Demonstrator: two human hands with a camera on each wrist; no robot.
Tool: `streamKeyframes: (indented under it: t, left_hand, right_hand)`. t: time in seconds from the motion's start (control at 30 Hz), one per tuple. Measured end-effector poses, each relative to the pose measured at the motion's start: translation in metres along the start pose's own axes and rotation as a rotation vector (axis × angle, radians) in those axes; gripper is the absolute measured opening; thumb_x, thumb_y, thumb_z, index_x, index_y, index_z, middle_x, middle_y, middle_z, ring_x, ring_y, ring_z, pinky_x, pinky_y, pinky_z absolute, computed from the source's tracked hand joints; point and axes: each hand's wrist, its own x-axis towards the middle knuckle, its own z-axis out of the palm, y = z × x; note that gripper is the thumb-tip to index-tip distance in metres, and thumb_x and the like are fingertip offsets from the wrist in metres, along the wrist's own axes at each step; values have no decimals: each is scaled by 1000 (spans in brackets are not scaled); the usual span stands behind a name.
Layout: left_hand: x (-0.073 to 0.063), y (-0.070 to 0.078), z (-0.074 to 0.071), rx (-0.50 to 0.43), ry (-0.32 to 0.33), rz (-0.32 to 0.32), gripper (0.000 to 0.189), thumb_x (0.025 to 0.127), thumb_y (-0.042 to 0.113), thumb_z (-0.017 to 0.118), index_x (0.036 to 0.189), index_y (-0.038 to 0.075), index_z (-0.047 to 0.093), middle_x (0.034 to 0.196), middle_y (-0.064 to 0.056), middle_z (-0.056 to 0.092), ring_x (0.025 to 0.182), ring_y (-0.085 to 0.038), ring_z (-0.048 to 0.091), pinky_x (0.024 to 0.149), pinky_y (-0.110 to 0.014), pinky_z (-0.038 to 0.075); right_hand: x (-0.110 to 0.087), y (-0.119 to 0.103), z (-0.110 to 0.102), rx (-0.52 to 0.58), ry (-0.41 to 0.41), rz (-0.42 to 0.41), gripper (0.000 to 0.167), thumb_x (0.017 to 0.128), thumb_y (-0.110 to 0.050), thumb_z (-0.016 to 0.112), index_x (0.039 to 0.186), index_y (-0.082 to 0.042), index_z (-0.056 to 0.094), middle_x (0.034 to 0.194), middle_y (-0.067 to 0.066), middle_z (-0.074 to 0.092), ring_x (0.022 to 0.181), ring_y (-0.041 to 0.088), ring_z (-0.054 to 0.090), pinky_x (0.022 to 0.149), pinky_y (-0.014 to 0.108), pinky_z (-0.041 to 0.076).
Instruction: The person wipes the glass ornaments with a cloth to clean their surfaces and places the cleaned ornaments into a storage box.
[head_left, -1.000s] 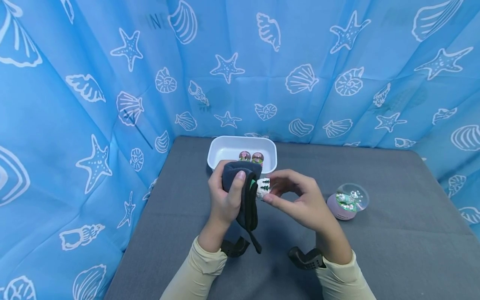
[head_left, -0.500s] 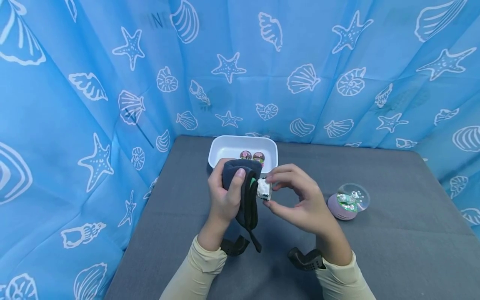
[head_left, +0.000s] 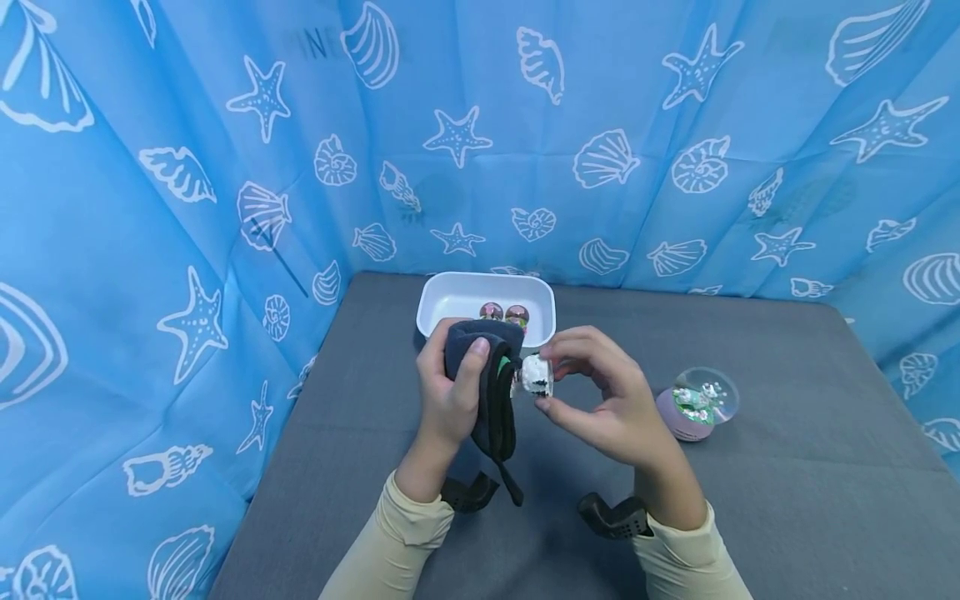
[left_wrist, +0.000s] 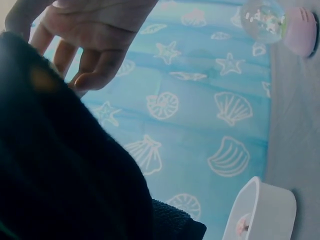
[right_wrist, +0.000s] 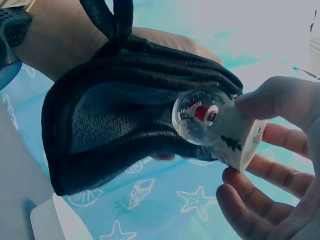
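Observation:
My left hand (head_left: pixel 447 392) grips a folded dark cloth (head_left: pixel 483 333) with black edging and a hanging loop, thumb across its top. In my right hand (head_left: pixel 607 400), thumb and fingers pinch the white base of a small snow globe (right_wrist: pixel 237 135) painted with dark trees. Its clear dome, with a red and white figure inside, points into the cloth's open fold in the right wrist view. The cloth fills much of the left wrist view. To the right, a larger snow globe (head_left: pixel 697 404) with a lilac base lies tipped on its side on the table.
Behind the hands stands a white tray (head_left: pixel 442 308) with two small pink-toned globes (head_left: pixel 516 315) in its right part. A grey cloth covers the table (head_left: pixel 787 375), and a blue shell-patterned curtain (head_left: pixel 525 125) hangs along the back and left.
The small snow globe has turned in my right fingers and shifted slightly right, so more of it shows beside the cloth. My left hand keeps its hold on the cloth, nearly still.

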Motion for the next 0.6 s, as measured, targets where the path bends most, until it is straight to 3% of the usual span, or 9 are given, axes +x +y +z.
streamKeyframes:
  t: [0.27,0.43,0.6]
  left_hand:
    - [4,1,-6,-20,58,21,29,96,17,57,106,-9,64,96,-6,65,84,-16,62,73,-26,55]
    - [5,2,-6,-25,36,9,31,97,20,58,107,-8,63,96,-8,65,85,-18,62,73,-27,56]
    - [4,1,-6,-29,33,3,34,98,24,58,107,-9,63,95,-11,64,83,-19,62,71,-27,56]
  right_hand:
    - [0,1,-4,19,36,21,47,79,14,77,123,8,63,115,13,67,96,14,69,83,24,60]
    - [-3,0,-6,-35,58,88,49,79,17,74,126,4,65,119,9,66,93,13,70,80,22,60]
    - [-3,-1,-6,-14,72,93,45,84,16,70,128,5,66,121,10,66,91,12,68,78,21,59]
